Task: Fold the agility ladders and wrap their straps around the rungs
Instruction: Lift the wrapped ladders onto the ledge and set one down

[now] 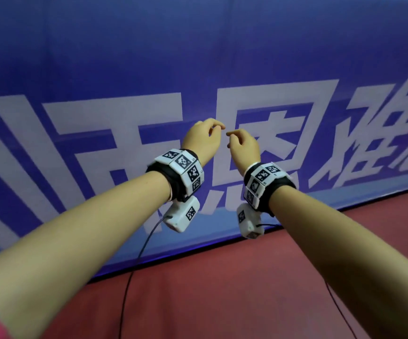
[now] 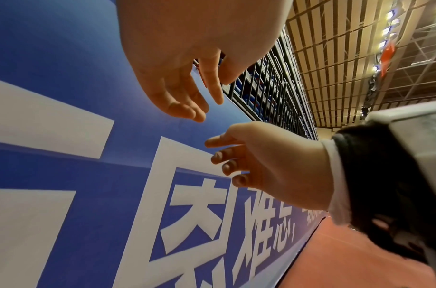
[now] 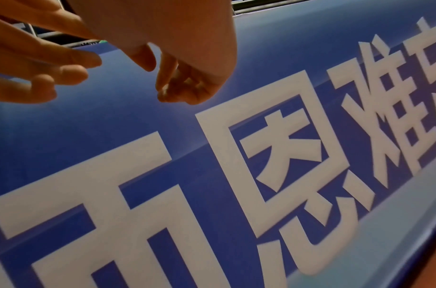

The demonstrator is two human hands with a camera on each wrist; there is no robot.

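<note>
Left hand, right hand: we hold both raised, fingertips near but apart, fingers loosely curled, grasping nothing, likely a pause between steps. Beyond the fingers: blue banner; below, red floor. Ladders, straps: not in view.

A blue banner is showing large white characters; the floor is looking red; wristbands are wearing black-and-white square codes.
</note>
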